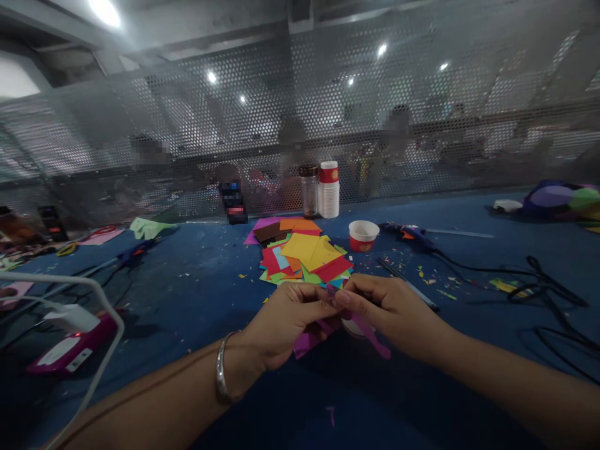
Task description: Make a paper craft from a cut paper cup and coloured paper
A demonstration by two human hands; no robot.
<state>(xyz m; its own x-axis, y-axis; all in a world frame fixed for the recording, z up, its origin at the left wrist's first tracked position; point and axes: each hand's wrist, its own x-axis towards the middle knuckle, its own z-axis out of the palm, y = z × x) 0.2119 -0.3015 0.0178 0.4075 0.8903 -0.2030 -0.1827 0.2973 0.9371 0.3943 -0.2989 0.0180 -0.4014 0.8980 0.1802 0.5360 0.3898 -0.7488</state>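
My left hand [293, 315], with a silver bangle at the wrist, is closed on purple paper [307, 344], part of which shows beneath the fingers. My right hand [398, 309] meets it fingertip to fingertip, its thumb and fingers pinched at the paper. A narrow purple paper strip [372, 337] hangs below the right fingers. A small dark bit shows between the fingertips, too small to name. Something pale and rounded [354, 328] lies partly hidden under the hands. Just beyond them is a pile of coloured paper pieces [302, 249].
A red-and-white paper cup [364, 236] stands past my right hand, near a blue glue gun [415, 236] with a trailing cord. Stacked cups [329, 190] and a glass jar [309, 192] stand at the back. A power strip [72, 347] lies left; paper scraps dot the table.
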